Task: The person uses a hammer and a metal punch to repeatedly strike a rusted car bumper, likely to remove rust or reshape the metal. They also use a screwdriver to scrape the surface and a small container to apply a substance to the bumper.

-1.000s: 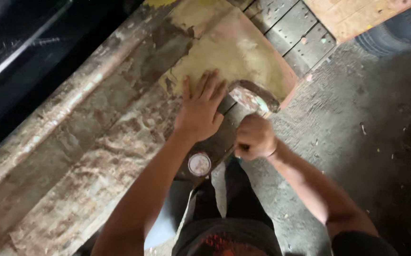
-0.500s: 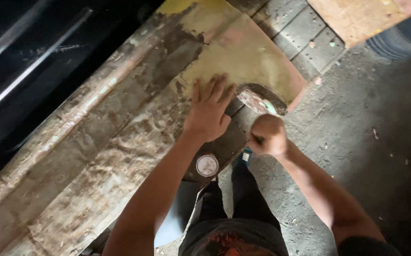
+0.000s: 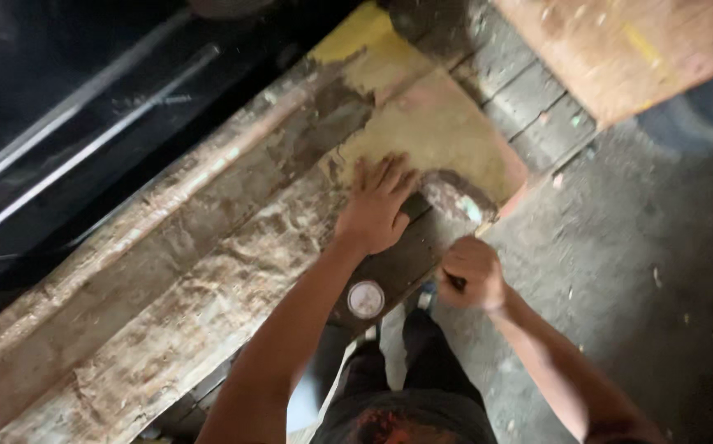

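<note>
My left hand [image 3: 377, 210] lies flat, fingers spread, on the near edge of a worn yellowish sheet [image 3: 443, 131] that rests on a rough, stained wooden bench [image 3: 167, 271]. My right hand [image 3: 472, 275] is closed around the dark handle of a hammer-like tool. Its worn, dirty head [image 3: 458, 196] sits on the sheet just right of my left fingertips. A small round white lid [image 3: 365, 298] lies on the dark board below my left wrist. The tool's handle is mostly hidden in my fist.
Grey concrete floor [image 3: 620, 255] spreads to the right. A pale wooden board [image 3: 636, 41] lies at the top right beside grey slats [image 3: 529, 94]. Dark metal rails [image 3: 85, 123] run along the far left. My legs [image 3: 406, 386] stand below the bench edge.
My right hand has drawn back toward my body, away from the sheet. The tool's head now rests lower beside my left fingers. My left hand stays flat in place.
</note>
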The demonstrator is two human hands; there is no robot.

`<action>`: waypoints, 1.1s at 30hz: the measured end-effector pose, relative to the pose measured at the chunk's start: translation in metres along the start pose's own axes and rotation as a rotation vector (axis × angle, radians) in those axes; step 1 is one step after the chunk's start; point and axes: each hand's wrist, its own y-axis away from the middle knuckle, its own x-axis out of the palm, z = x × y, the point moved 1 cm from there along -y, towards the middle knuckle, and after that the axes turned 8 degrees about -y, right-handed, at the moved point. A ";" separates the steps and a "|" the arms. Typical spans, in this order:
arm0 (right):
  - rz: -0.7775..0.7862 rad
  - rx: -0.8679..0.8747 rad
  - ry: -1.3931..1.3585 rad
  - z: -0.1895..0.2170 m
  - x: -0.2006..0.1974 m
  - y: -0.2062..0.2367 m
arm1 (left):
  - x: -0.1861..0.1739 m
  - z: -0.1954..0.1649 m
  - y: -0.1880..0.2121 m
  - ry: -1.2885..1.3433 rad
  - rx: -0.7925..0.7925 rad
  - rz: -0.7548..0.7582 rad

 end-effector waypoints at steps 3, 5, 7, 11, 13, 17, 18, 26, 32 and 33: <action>-0.095 -0.046 -0.041 0.018 -0.028 0.001 | -0.005 -0.003 0.001 -0.008 -0.010 0.106; -0.155 0.133 -0.083 0.021 -0.044 0.002 | -0.011 -0.007 0.001 -0.039 -0.038 0.072; -0.239 0.323 -0.228 0.019 -0.057 0.008 | -0.019 -0.011 0.003 -0.018 -0.035 0.051; -0.393 0.324 -0.692 -0.004 -0.066 0.008 | -0.040 -0.012 0.014 0.332 -0.039 -0.057; -0.434 0.229 -0.898 -0.015 -0.072 0.005 | -0.047 -0.013 0.027 0.488 -0.058 -0.130; -0.530 0.328 -1.309 -0.027 -0.083 -0.008 | -0.055 -0.018 0.077 0.277 -0.111 -0.095; -0.556 0.387 -1.413 -0.026 -0.083 -0.012 | -0.057 -0.020 0.092 0.273 -0.184 -0.124; -0.625 0.796 -1.488 -0.024 -0.061 -0.037 | -0.025 -0.059 0.213 0.340 -0.800 -0.398; -0.476 0.915 -1.684 -0.020 -0.028 -0.040 | -0.012 -0.076 0.266 0.319 -1.091 -0.532; -0.415 0.896 -1.762 -0.018 -0.022 -0.041 | -0.011 -0.078 0.273 0.329 -1.121 -0.542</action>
